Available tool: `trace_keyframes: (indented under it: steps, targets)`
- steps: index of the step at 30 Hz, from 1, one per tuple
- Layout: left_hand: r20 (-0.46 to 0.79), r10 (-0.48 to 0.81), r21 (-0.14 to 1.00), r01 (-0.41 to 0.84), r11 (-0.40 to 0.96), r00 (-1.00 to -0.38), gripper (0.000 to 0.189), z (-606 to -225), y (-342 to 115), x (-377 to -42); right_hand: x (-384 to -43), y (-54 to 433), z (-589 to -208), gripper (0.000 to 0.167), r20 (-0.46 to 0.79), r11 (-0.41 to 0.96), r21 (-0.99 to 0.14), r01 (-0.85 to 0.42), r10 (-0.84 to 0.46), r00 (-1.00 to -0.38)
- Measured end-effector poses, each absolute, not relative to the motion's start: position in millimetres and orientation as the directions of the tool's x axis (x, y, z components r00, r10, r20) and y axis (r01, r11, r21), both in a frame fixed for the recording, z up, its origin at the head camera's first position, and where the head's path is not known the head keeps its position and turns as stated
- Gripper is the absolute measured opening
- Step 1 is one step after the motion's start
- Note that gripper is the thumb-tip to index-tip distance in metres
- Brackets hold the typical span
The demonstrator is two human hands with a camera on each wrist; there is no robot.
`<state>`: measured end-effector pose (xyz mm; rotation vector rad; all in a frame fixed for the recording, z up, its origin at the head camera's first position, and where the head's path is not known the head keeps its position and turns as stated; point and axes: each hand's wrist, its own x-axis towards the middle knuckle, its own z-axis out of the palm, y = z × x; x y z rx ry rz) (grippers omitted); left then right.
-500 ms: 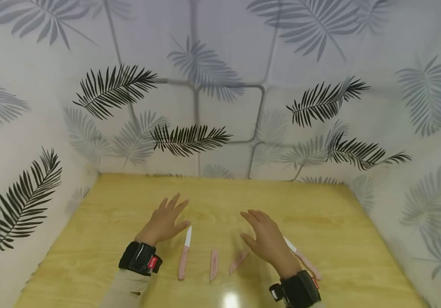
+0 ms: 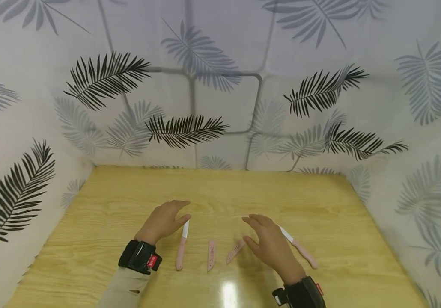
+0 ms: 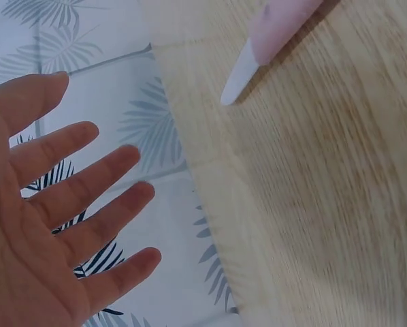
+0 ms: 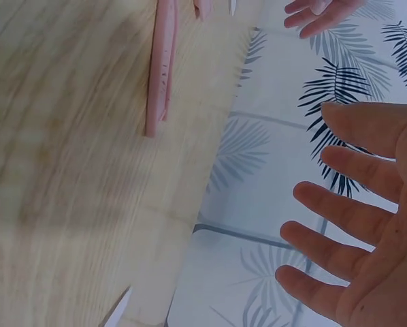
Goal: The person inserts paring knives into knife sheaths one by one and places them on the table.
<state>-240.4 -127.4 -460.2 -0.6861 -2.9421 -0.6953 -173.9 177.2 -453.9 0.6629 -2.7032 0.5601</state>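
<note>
Below the bare left grip, toward seven o'clock, sat a black wrist strap with a white-lettered red tag, then a beige sleeve. The right grip had a black wristband at five o'clock.

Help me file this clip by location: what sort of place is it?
Probably an indoor booth set up for recording: leaf-print sheeting stands behind and on both sides of a wood-grain table, and the person wears black wristbands.
</note>
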Motion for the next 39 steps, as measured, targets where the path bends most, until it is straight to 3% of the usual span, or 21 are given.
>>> trace_keyframes:
  steps: [14,25,31,39]
  targets:
    - [0.07,0.413,0.414,0.403,0.816,-0.908,0.041,-465,-125,-242,-170,212,-469,0.045,0.264,0.869,-0.339,-0.359,-0.278,-0.923]
    - [0.065,0.448,0.514,0.415,0.751,-0.892,0.05,-464,-121,-247,-173,266,-475,0.044,0.137,0.847,-0.506,-0.165,-0.11,-0.984]
    - [0.079,0.488,0.505,0.456,0.732,-0.87,0.047,-462,-121,-247,-168,291,-486,0.046,0.096,0.885,-0.459,-0.082,-0.042,-0.994]
    - [0.099,0.519,0.483,0.497,0.721,-0.849,0.042,-466,-121,-247,-166,305,-501,0.05,0.086,0.903,-0.422,-0.078,-0.046,-0.995]
